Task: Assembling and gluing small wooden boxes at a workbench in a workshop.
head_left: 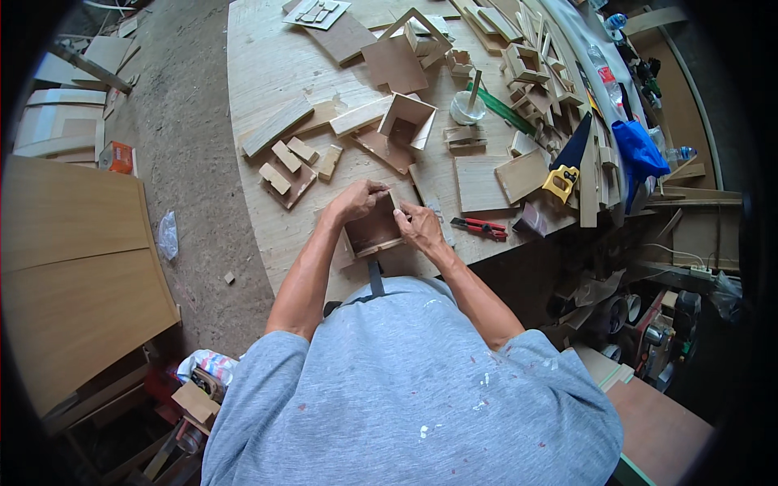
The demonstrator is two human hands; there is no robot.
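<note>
A small open wooden box (375, 245) with a brown inner face lies at the near edge of the workbench, right in front of my body. My left hand (356, 202) reaches over its far left corner, fingertips pinched together at the far edge; what sits between them is too small to make out. On the right side, my right hand (421, 228) is closed, thumb and fingers gripping a pale upright wooden side piece (395, 199) of the box. Past my hands stands another open box (409, 123), and small wood blocks (285, 157) lie on a brown board to the left.
Right of my hands, a red utility knife (480, 228) lies near the bench edge (478, 263). Beyond it are a yellow-handled saw (562, 178), flat boards (481, 185) and a white tub (468, 108) with a stick in it. Offcuts and wood strips crowd the far right.
</note>
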